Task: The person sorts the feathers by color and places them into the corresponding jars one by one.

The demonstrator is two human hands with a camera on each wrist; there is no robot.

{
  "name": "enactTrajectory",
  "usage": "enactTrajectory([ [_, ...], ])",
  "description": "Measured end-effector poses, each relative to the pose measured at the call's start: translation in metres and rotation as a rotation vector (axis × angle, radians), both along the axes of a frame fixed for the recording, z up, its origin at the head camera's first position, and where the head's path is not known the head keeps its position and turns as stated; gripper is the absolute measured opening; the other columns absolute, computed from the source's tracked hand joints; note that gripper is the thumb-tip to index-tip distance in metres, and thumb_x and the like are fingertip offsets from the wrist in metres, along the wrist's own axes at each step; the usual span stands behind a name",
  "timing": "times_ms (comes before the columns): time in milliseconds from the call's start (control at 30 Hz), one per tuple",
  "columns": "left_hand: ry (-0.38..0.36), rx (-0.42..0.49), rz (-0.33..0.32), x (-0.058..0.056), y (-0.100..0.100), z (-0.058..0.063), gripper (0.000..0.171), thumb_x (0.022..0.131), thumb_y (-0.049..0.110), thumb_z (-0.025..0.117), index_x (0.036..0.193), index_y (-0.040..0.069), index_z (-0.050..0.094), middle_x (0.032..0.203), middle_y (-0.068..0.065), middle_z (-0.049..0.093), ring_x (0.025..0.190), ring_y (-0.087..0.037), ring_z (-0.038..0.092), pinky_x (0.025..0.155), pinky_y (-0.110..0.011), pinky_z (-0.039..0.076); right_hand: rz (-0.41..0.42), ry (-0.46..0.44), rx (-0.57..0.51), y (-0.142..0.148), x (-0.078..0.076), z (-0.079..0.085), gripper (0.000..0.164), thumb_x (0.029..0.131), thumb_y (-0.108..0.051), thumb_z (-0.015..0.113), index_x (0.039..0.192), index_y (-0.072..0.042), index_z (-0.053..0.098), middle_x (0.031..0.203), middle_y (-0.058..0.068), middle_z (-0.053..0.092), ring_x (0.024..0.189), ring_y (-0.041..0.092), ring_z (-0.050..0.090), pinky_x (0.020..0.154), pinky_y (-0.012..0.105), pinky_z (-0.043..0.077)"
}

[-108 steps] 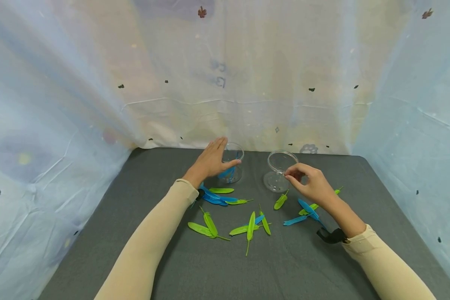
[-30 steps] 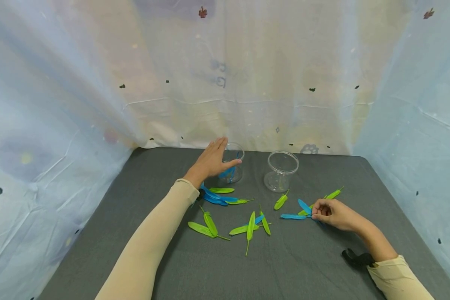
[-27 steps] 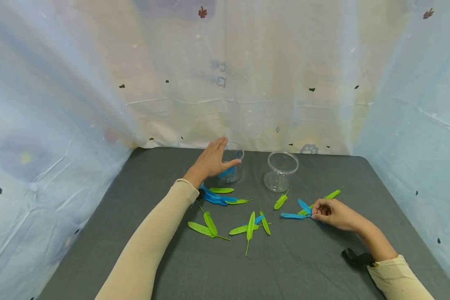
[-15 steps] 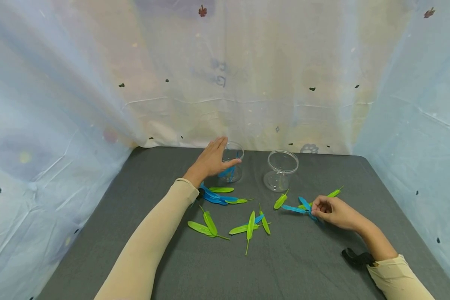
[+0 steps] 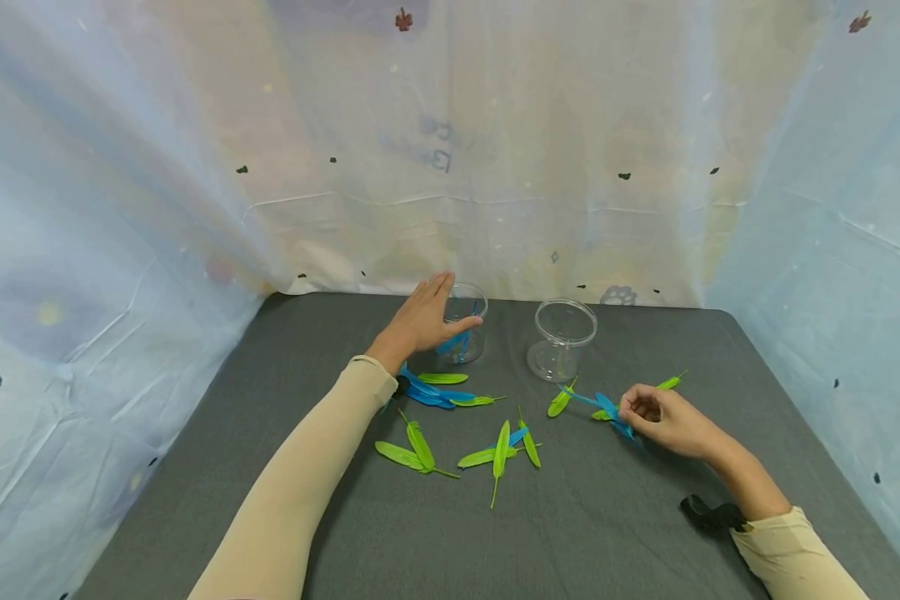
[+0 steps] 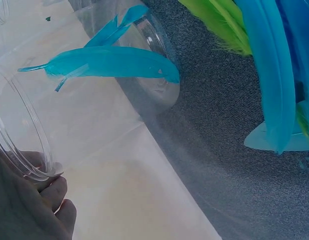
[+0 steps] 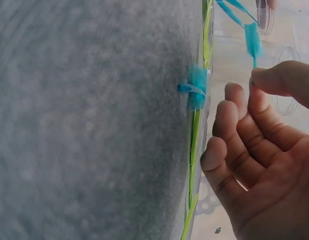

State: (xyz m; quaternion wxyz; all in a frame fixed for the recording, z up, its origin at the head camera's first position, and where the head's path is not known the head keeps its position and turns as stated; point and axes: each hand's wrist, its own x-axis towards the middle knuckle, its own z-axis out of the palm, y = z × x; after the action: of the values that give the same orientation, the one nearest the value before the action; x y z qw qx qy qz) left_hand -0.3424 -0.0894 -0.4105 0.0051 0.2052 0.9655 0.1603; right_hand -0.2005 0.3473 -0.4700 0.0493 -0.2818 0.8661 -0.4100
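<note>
My left hand holds the left clear jar at the back of the table, thumb across its front. In the left wrist view, my fingertips are at the jar's rim, and blue feathers show inside it. At the right, my right hand pinches a blue feather by its quill between thumb and forefinger. The feather points left, over a green feather. Below it are another blue feather and a green feather, partly hidden by the hand.
A second clear jar stands right of the first, with no feathers visible inside. Blue feathers lie by my left wrist. Several green feathers are scattered mid-table on the grey cloth. A pale curtain closes off the back.
My right hand has moved from the right jar's rim down to the right-hand feathers. Over the last second the pinched blue feather's tip has risen. My left hand stays at the jar.
</note>
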Motion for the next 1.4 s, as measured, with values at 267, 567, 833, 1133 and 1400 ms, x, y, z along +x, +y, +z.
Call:
enactTrajectory([
  [267, 0.005, -0.006, -0.003, 0.0, 0.0, 0.001, 0.108, 0.102, 0.078, 0.049, 0.174, 0.008, 0.008, 0.181, -0.013, 0.009, 0.167, -0.03, 0.007, 0.135, -0.047, 0.006, -0.071, 0.113, 0.011, -0.006, 0.0, 0.005, 0.003, 0.104, -0.003, 0.07, 0.105, -0.001, 0.068, 0.091, 0.0, 0.068, 0.077, 0.01, 0.063, 0.064, 0.028, 0.053],
  [567, 0.027, 0.012, -0.018, -0.003, 0.0, -0.003, 0.108, 0.101, 0.077, 0.052, 0.173, 0.008, 0.011, 0.18, -0.013, 0.011, 0.167, -0.031, 0.008, 0.135, -0.045, 0.004, -0.116, 0.268, 0.027, -0.017, -0.012, 0.028, 0.013, 0.101, 0.002, 0.072, 0.103, -0.01, 0.069, 0.09, -0.006, 0.065, 0.073, 0.008, 0.058, 0.06, 0.026, 0.048],
  [833, 0.032, 0.012, -0.01, -0.002, -0.001, -0.003, 0.109, 0.101, 0.078, 0.051, 0.174, 0.008, 0.01, 0.18, -0.013, 0.012, 0.167, -0.03, 0.009, 0.136, -0.045, 0.005, -0.115, 0.425, 0.029, -0.035, -0.032, 0.053, 0.021, 0.096, 0.006, 0.074, 0.102, -0.012, 0.068, 0.09, -0.007, 0.065, 0.073, 0.007, 0.057, 0.063, 0.021, 0.048],
  [1133, 0.035, 0.006, -0.012, -0.001, 0.0, -0.003, 0.109, 0.101, 0.077, 0.053, 0.173, 0.008, 0.01, 0.18, -0.015, 0.013, 0.167, -0.031, 0.01, 0.135, -0.046, 0.007, -0.15, 0.42, 0.023, -0.059, -0.046, 0.069, 0.015, 0.097, 0.002, 0.075, 0.099, -0.011, 0.069, 0.091, -0.005, 0.069, 0.078, 0.007, 0.066, 0.071, 0.024, 0.055],
  [1400, 0.039, 0.004, -0.014, -0.001, -0.001, -0.001, 0.109, 0.101, 0.076, 0.053, 0.173, 0.007, 0.011, 0.18, -0.015, 0.013, 0.167, -0.031, 0.01, 0.135, -0.046, 0.006, -0.114, 0.398, -0.013, -0.075, -0.057, 0.073, 0.018, 0.096, 0.009, 0.072, 0.1, -0.007, 0.065, 0.097, 0.001, 0.068, 0.082, 0.012, 0.064, 0.077, 0.024, 0.054],
])
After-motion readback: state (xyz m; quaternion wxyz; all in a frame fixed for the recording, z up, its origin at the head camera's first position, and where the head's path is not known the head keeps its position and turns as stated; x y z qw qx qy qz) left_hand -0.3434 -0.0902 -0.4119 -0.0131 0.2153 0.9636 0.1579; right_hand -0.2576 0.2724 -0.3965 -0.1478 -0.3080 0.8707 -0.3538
